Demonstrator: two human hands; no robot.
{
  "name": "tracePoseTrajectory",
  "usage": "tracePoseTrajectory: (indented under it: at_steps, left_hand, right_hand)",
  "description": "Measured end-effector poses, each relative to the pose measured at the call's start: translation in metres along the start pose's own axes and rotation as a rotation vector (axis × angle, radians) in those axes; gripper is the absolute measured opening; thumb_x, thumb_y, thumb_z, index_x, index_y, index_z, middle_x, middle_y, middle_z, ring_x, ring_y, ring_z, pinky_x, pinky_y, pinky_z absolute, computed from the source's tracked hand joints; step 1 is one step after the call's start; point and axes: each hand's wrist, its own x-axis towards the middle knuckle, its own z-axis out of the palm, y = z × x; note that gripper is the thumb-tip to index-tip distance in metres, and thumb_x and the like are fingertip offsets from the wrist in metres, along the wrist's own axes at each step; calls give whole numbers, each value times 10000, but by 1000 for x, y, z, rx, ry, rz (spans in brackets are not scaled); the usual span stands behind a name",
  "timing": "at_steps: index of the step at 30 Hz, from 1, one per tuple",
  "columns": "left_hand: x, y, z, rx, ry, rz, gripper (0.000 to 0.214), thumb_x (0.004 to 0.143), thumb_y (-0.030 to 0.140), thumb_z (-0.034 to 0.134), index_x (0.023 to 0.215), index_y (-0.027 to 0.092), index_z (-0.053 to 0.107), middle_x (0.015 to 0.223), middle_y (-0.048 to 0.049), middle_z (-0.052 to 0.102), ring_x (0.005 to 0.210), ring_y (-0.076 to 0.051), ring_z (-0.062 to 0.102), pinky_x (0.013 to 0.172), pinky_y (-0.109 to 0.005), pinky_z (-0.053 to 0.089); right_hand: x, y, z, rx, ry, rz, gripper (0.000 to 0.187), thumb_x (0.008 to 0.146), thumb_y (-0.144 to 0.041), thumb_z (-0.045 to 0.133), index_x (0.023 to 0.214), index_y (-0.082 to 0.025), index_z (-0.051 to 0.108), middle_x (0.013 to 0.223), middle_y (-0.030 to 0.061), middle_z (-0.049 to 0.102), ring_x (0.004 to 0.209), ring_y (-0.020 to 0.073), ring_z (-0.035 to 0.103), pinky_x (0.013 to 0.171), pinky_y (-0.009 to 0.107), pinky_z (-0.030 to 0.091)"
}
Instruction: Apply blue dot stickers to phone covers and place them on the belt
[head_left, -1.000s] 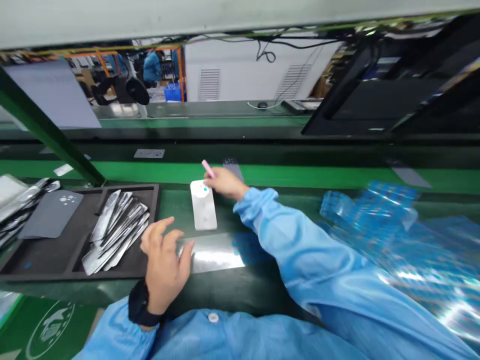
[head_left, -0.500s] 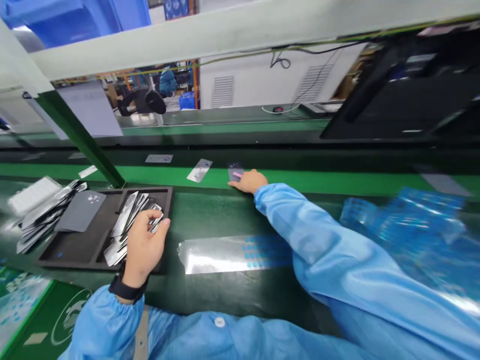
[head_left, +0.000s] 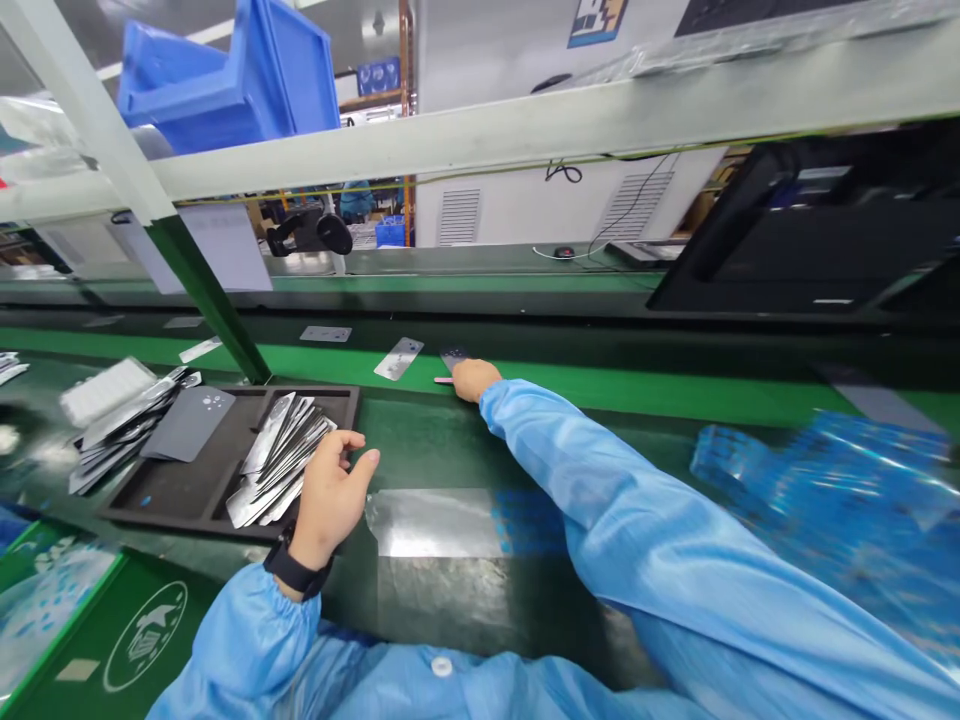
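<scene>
My right hand [head_left: 475,381] reaches out to the green belt strip, closed on a thin pink stick-like tool [head_left: 444,380] whose kind I cannot make out. Just behind its fingers lies a dark thin panel with small round holes [head_left: 453,354], partly hidden. Left of it rests a shiny silver panel [head_left: 400,358]. My left hand [head_left: 334,495], a black band on the wrist, hovers with thumb and fingers apart by the right edge of a black divided tray [head_left: 176,495]. Inside that tray are a pile of silvery thin panels [head_left: 277,455] and grey panels [head_left: 187,425].
A clear film sheet with blue dots [head_left: 442,522] lies before me. Crumpled blue-dotted film [head_left: 847,520] covers the right side. A green post [head_left: 214,300] rises behind the tray. A black monitor [head_left: 802,230] stands back right. A green bin [head_left: 135,630] sits lower left.
The view has tilted upward. My right hand has moved left with the pink tool, and the panels on the belt have shifted left. My left hand has moved right, away from the panel pile.
</scene>
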Motion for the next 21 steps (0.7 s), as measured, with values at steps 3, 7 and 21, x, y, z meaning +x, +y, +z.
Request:
tracePoseTrajectory:
  at_steps: [3, 7, 21]
  left_hand:
    - [0, 5, 1, -25, -7, 22, 226, 717, 382, 589, 854, 203, 587, 932, -53, 656, 786, -191, 597, 744, -353, 483]
    - [-2, 6, -4, -37, 33, 46, 190, 726, 349, 596, 847, 203, 590, 908, -47, 652, 799, -188, 606, 738, -339, 491]
    - [-4, -4, -10, -73, 85, 0, 159, 714, 337, 596, 804, 209, 570, 913, -46, 649, 763, -178, 585, 720, -334, 484]
  right_hand:
    - [5, -7, -5, -10, -11, 9, 352, 824, -261, 610, 1120, -99, 710, 1159, 213, 673, 1049, 281, 653, 852, 316, 505]
    - [13, -23, -7, -23, -28, 12, 372, 774, -221, 664, 1126, -111, 712, 1144, 202, 680, 1046, 283, 657, 828, 308, 518]
    - [27, -44, -6, -40, -18, -43, 366, 726, -181, 707, 1086, -122, 728, 1093, 206, 696, 1050, 288, 658, 827, 311, 519]
